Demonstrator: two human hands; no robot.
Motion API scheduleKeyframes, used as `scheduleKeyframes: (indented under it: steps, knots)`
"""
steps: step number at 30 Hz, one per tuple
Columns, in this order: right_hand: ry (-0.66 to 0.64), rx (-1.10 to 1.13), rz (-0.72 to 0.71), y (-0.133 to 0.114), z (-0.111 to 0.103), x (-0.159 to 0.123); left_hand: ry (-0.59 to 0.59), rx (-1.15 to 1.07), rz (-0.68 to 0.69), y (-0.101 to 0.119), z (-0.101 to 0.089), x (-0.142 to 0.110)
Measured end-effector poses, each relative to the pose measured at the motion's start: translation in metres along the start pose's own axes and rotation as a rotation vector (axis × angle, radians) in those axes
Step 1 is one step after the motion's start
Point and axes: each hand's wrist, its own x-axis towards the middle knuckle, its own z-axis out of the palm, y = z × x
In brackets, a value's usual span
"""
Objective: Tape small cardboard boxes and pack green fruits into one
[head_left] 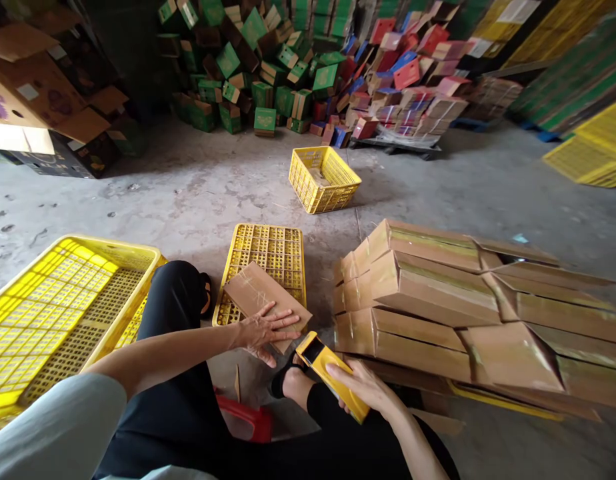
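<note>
In the head view, the left hand [268, 330] lies with its fingers spread on a flat cardboard piece [261, 293], pinching nothing. The piece sits askew on a yellow grid crate [273, 243], seemingly upturned, and juts past its near right corner. The right hand [361, 383] is wrapped around a yellow handheld tool [322, 363], whose front end points up near the cardboard's right corner, apart from it.

The step in hand seems to be steadying the cardboard while the tool is held ready. The next move, I judge, calls for keeping the piece flat and bringing the tool's front end squarely to it; what the tool does is unclear.

A large yellow crate [115, 245] lies beyond the left knee, a yellow grid showing inside its rim. A smaller yellow crate [333, 199] on the floor holds something brownish, too small to tell. At right, folded cardboard boxes [433, 293] are stacked in layers; under their near edge a yellow strip shows.
</note>
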Motion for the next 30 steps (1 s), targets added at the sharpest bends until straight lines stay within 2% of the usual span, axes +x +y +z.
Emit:
scheduleKeyframes:
  steps: [5,11,16,23,27,30]
  knots:
    - [-0.015,0.006,-0.005,0.0,-0.002,0.002,0.018,0.028,-0.008,0.003,0.0,0.0]
    - [-0.046,0.003,0.006,0.005,-0.002,0.01,0.115,0.085,-0.002,0.017,0.006,0.013]
    - [-0.024,0.001,-0.003,0.008,-0.002,0.014,0.077,0.123,0.0,0.014,0.015,0.021]
    - [-0.073,-0.001,-0.025,-0.001,-0.009,-0.007,0.077,0.124,0.01,0.01,0.017,0.017]
    - [-0.046,-0.008,-0.029,-0.005,-0.013,-0.024,0.074,0.126,0.017,0.01,0.015,0.016]
    - [-0.005,-0.039,-0.001,-0.004,-0.012,-0.026,0.067,0.137,0.015,0.011,0.015,0.015]
